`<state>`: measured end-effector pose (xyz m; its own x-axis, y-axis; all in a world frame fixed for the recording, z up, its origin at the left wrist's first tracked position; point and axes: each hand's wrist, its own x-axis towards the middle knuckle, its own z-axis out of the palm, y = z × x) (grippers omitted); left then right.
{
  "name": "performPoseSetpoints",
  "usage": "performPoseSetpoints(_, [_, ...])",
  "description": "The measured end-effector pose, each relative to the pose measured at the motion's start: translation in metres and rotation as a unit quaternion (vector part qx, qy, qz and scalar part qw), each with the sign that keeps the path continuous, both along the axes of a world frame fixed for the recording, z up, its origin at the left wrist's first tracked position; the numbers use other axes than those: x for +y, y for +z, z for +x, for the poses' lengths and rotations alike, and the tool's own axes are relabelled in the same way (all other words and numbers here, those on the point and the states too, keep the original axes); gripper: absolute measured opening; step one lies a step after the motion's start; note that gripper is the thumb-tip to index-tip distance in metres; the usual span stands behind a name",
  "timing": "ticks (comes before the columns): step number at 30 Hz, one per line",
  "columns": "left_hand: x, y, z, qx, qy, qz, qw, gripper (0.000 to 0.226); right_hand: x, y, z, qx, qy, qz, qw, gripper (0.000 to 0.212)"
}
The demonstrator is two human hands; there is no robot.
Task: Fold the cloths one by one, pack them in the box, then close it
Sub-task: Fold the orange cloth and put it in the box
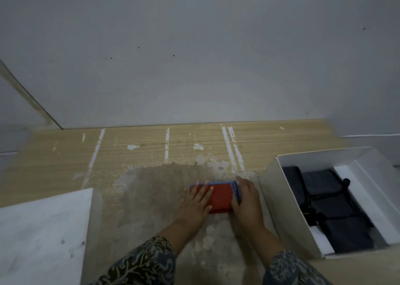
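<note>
Fold seems done: left hand [198, 200] presses flat, fingers spread, on the red cloth [220, 195]; right hand [245, 196] curls round its end; next, lift it into the box [269, 189].

A folded cloth [218, 198] lies mid-counter [151, 152], towards the front edge. Just to its right stands the box [275, 198], with more cloths [331, 200] inside. The lid [43, 230] lies at the front left. A wall [194, 57] rises behind.
</note>
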<state>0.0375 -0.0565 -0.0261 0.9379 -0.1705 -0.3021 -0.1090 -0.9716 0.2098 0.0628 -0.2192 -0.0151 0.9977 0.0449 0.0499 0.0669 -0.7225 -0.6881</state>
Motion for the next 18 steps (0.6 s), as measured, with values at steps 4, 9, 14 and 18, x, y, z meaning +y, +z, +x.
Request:
performPoseSetpoints(4, [0.005, -0.013, -0.002, -0.025, -0.015, 0.04, 0.999, 0.06, -0.007, -0.019, -0.013, -0.018, 0.108, -0.255, 0.961, 0.048])
performPoseSetpoints(9, [0.006, -0.007, -0.004, -0.004, -0.03, -0.005, 1.0, 0.066, -0.014, -0.028, -0.018, 0.051, 0.133, -0.321, 0.936, 0.059])
performPoseSetpoints(14, [0.011, -0.001, -0.005, -0.092, 0.252, -0.231, 0.935, 0.062, -0.013, -0.017, -0.015, 0.087, 0.16, -0.282, 0.942, 0.079])
performPoseSetpoints(18, [0.005, 0.01, 0.011, -0.011, 0.38, -0.345, 0.858, 0.057, -0.005, 0.006, -0.006, 0.167, 0.181, -0.297, 0.923, 0.057])
